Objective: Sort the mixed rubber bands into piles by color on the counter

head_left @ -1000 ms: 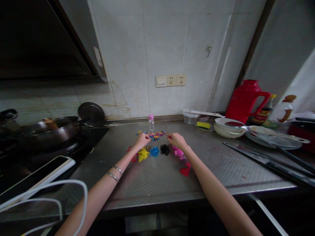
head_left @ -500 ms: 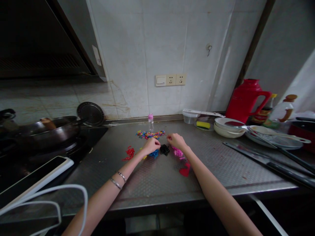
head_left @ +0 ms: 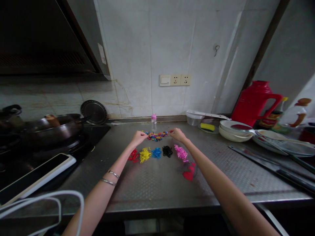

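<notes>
A mixed pile of small coloured bits (head_left: 157, 135) lies on the steel counter (head_left: 159, 183). My left hand (head_left: 138, 138) pinches at its left end; my right hand (head_left: 177, 134) pinches at its right end. What each pinch holds is too small to make out. In front of the mixed pile sit sorted heaps: red (head_left: 133, 155), yellow (head_left: 145, 154), blue (head_left: 156, 152), black (head_left: 167, 150) and pink (head_left: 180, 152). A clear lid with a red part (head_left: 189, 173) lies under my right forearm.
A small bottle with a pink cap (head_left: 154, 121) stands behind the pile. A wok (head_left: 50, 126) sits on the stove at left; a phone (head_left: 31, 175) and white cable (head_left: 49, 203) lie nearby. Bowls (head_left: 232, 129), plates, a red thermos (head_left: 254, 101) and knives (head_left: 270, 164) crowd the right.
My left hand has gone from the blue heap back up to the left end of the mixed pile. My right hand shifted slightly farther back. The view has tilted a little.
</notes>
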Available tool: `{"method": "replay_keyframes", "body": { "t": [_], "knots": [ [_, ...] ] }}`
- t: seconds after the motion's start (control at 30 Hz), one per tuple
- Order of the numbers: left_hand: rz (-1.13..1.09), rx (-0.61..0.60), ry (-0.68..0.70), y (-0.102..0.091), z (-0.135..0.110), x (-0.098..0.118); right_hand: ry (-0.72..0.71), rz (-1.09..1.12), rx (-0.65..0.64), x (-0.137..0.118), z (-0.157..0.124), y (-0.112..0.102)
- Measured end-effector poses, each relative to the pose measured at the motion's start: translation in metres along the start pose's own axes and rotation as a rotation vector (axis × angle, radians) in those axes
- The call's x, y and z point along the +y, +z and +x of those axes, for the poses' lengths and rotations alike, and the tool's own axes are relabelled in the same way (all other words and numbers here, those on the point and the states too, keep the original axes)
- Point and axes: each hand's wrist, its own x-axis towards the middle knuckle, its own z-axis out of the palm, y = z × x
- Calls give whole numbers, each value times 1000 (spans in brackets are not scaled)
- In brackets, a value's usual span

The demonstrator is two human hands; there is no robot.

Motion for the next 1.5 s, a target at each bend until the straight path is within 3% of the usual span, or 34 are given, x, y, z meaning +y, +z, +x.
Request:
{"method": "replay_keyframes", "body": {
  "t": [0.17,0.43,1.03,1.3,1.5],
  "knots": [
    [-44,50,-81,-6,3,-11,27,-69,-43,7,18,11],
    [-37,50,-187,-4,1,-12,22,-131,-34,1,19,25],
    [-32,50,-181,-6,5,-22,56,-124,1,-5,15,17],
    [-17,113,-246,-22,4,-24,-60,67,114,-9,11,6],
    [-49,146,-279,-30,8,-36,-353,144,87,-60,-5,18]
  ]
}}
